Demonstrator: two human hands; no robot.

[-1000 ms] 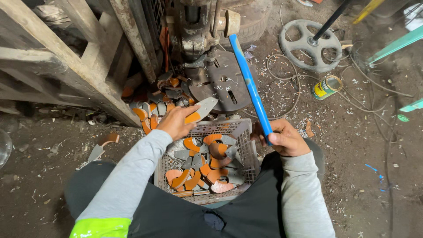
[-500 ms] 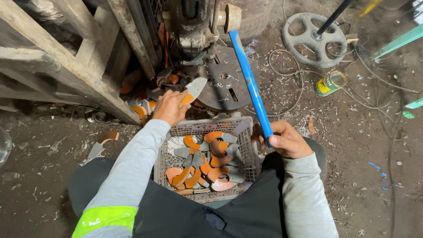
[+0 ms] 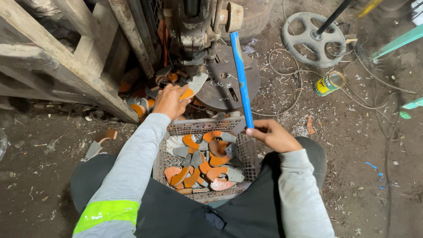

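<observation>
Blue lever [image 3: 240, 79] runs from the right hand [image 3: 272, 135] up to the press [image 3: 198, 31]; only the head view shows this, looking straight down over the knees. The right hand is closed round the lever's low end, thumb side toward the body, forearm bent in from the right in a grey sleeve. The left hand [image 3: 169, 100] reaches forward, arm nearly straight, and pinches a grey and orange blade [image 3: 192, 87] by its orange end, the grey tip lying just ahead of the fingers, under the press head and at the edge of the round plate [image 3: 229, 79]. Judging from this, the step is setting the blade in the press: it would go best with the piece seated flat and square before the lever comes down, and with the left fingers kept back on the orange end, clear of the head. Just behind the left wrist, between the knees, sits a mesh crate [image 3: 246, 154] full of like pieces. More lie heaped left of the left hand. A can [image 3: 329, 83] stands well off beyond the right hand
</observation>
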